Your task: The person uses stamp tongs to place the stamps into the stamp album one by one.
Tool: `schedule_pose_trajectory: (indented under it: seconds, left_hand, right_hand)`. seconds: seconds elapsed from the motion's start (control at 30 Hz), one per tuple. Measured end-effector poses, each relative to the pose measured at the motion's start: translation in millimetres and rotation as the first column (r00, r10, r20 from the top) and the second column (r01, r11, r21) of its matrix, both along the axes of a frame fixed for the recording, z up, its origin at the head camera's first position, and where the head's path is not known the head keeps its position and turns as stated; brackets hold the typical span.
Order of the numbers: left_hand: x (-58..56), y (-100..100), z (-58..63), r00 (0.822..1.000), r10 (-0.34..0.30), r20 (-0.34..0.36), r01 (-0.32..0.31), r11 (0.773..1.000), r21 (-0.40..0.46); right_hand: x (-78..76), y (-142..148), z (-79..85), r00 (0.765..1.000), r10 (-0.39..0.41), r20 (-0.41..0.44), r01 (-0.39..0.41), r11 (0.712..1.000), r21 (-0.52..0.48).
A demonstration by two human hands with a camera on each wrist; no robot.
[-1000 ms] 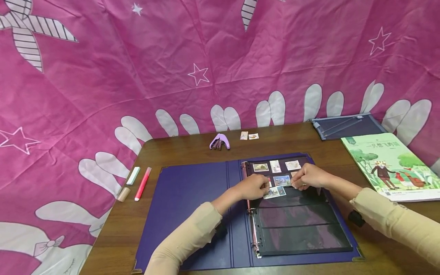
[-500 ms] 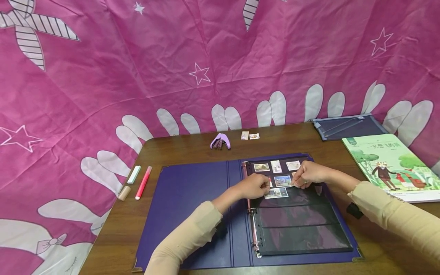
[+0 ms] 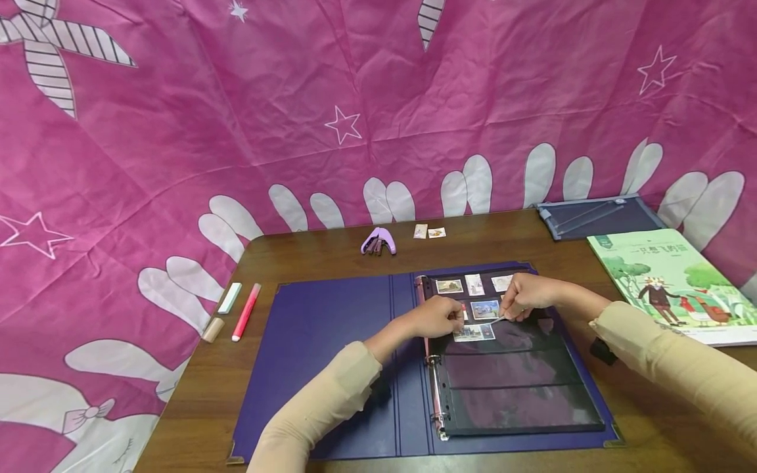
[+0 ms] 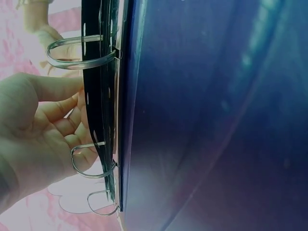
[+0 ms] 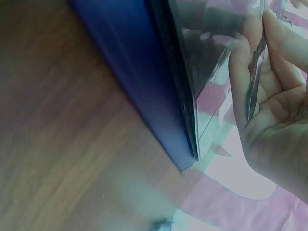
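Observation:
An album with a purple-blue cover [image 3: 331, 368] lies spread on the table, with black pocket pages [image 3: 514, 378] on its ring side. Stamps such as this one [image 3: 485, 310] fill the upper pockets. A wider stamp [image 3: 475, 333] lies below them, partly under the fingertips of my left hand [image 3: 436, 318], which appear to pinch its left end; the exact contact is hidden. My right hand [image 3: 528, 297] grips metal tweezers [image 5: 256, 79], their tip by this stamp's upper right corner. The left wrist view shows the left fingers against the page edge [image 4: 94, 96], beside the metal rings [image 4: 82, 62].
Two loose stamps [image 3: 428, 231] and a purple stapler-like tool [image 3: 378, 242] lie behind the album. A red marker [image 3: 246, 312], a white-green block [image 3: 229, 298] and a tan piece [image 3: 213, 330] are at left. To the right are a picture book [image 3: 668, 286] and a dark zip pouch [image 3: 600, 217].
My right hand has shifted slightly, and more of the tweezers shows past its fingers. The wider stamp lies straighter than a second ago. The left hand has barely moved.

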State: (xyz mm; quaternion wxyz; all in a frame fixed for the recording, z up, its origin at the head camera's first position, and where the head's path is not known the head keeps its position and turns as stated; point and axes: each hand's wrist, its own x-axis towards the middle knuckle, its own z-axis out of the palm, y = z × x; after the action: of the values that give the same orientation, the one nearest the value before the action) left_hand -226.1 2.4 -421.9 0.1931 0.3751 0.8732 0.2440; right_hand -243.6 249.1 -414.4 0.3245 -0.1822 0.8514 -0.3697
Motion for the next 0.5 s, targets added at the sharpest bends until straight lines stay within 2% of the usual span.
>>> schedule_pose_trajectory:
  seconds: [0.23,0.5]
  left_hand:
    - [-3.0,1.7,0.8,1.000,-0.020,0.000,0.020,1.000,-0.021]
    - [-3.7,3.4,0.3,0.999,-0.009,0.037,0.011,0.999,-0.038]
  right_hand:
    - [1.0,-5.4,0.2,1.000,-0.014,0.007,0.014,1.000,-0.008]
    - [2.1,-7.7,-2.2,1.000,0.002,0.002,-0.002,0.999,-0.033]
